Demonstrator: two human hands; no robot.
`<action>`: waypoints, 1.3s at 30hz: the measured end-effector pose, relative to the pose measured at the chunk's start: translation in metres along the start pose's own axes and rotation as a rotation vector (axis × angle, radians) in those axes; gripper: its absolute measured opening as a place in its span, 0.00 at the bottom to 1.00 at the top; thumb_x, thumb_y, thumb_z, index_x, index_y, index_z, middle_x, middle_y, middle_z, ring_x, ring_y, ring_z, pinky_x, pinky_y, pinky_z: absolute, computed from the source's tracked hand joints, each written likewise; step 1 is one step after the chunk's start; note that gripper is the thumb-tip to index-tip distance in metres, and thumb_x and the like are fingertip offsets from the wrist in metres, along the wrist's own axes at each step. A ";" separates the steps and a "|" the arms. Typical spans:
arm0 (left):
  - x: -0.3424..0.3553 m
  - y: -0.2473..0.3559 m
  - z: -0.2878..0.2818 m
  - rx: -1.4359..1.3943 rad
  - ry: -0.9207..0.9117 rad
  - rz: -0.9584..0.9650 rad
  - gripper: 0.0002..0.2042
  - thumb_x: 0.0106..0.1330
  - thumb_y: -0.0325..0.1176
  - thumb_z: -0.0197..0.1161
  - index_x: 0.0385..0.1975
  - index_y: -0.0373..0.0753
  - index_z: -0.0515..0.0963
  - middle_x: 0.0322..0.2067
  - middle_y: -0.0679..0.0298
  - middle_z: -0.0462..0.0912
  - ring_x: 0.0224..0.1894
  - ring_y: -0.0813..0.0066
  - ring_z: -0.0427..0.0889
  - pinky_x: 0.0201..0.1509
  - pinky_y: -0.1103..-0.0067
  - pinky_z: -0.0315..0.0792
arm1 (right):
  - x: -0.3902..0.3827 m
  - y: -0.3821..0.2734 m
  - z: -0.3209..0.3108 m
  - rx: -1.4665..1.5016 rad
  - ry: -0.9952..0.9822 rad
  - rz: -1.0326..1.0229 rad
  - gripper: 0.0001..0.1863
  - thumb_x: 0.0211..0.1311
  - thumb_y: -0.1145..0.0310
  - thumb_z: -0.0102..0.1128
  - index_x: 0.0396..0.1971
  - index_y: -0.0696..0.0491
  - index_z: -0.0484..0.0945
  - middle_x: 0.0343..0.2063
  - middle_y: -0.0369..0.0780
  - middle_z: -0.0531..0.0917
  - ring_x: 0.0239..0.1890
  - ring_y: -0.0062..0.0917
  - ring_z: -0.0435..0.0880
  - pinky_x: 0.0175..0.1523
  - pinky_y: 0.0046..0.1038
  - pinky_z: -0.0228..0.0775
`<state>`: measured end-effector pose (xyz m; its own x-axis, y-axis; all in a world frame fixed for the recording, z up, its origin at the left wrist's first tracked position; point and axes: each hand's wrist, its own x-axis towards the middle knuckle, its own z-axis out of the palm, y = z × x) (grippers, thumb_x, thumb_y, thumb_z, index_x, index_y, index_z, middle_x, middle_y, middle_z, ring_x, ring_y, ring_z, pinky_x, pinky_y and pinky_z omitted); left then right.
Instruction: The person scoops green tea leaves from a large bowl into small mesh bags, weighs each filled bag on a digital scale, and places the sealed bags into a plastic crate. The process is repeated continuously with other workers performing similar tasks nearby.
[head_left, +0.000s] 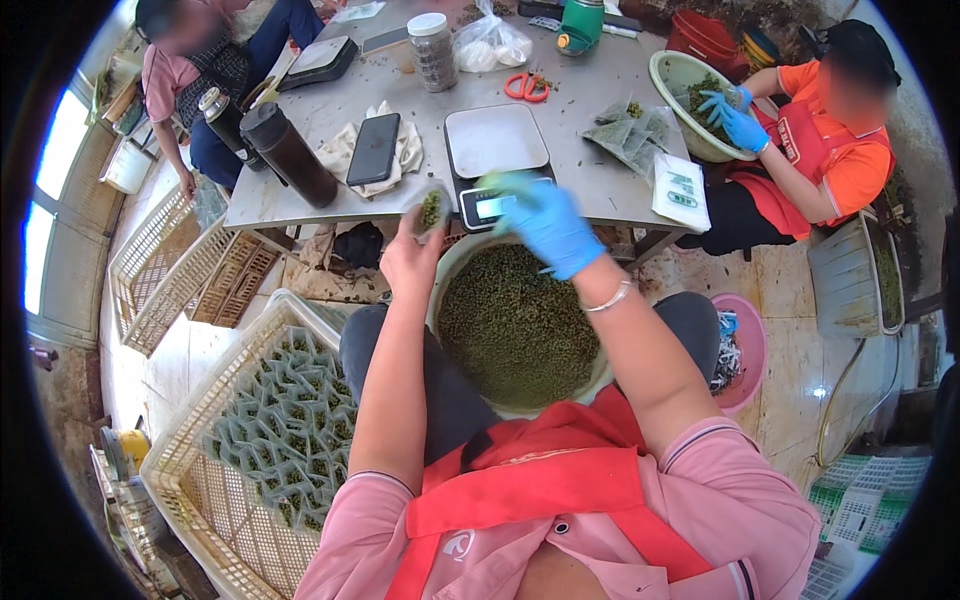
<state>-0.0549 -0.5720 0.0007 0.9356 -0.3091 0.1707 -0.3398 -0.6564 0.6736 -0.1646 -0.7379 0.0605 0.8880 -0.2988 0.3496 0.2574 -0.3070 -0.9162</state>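
Observation:
My bare left hand (412,262) is closed on a small clear plastic bag (431,212) with green, berry-like grains in it, held up at the table's front edge. My right hand (548,228), in a blue glove, is blurred by motion in front of the digital scale (497,145). A pale green thing (507,184), too smeared to name, shows at its fingers. The scale's white pan bears nothing, and its display is lit. Below both hands, between my knees, stands a wide tub (437,300) full of loose green grains (515,325).
Left of me, a plastic crate (215,515) holds many filled bags (285,430). On the metal table (400,95) are a phone (374,149), a dark flask (290,155), a jar (432,52) and red scissors (527,87). Two people sit beyond; the right one handles a basin (668,85).

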 end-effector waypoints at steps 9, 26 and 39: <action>0.006 -0.019 0.013 -0.396 0.022 -0.087 0.26 0.54 0.51 0.63 0.48 0.38 0.73 0.41 0.55 0.80 0.42 0.65 0.80 0.45 0.74 0.71 | 0.043 0.077 -0.138 -0.165 0.508 0.532 0.19 0.57 0.70 0.52 0.49 0.57 0.72 0.33 0.41 0.81 0.26 0.25 0.81 0.30 0.24 0.72; -0.167 -0.276 -0.339 0.239 0.877 -0.366 0.30 0.65 0.57 0.44 0.58 0.40 0.64 0.50 0.53 0.75 0.47 0.61 0.77 0.48 0.72 0.73 | -0.031 0.035 0.021 -0.182 0.409 -0.092 0.22 0.53 0.77 0.54 0.51 0.49 0.73 0.51 0.43 0.75 0.43 0.27 0.79 0.48 0.25 0.71; -0.251 -0.383 -0.329 0.589 0.224 -0.884 0.32 0.61 0.55 0.46 0.52 0.30 0.65 0.46 0.44 0.75 0.47 0.45 0.74 0.51 0.61 0.65 | -0.198 0.075 0.042 -0.931 -0.676 0.501 0.16 0.49 0.56 0.59 0.30 0.53 0.78 0.31 0.48 0.81 0.36 0.42 0.80 0.42 0.40 0.72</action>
<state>-0.1276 -0.0166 -0.0634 0.8479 0.5289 -0.0375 0.5262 -0.8306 0.1820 -0.3052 -0.6633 -0.0854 0.8986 -0.1297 -0.4192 -0.2866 -0.8969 -0.3369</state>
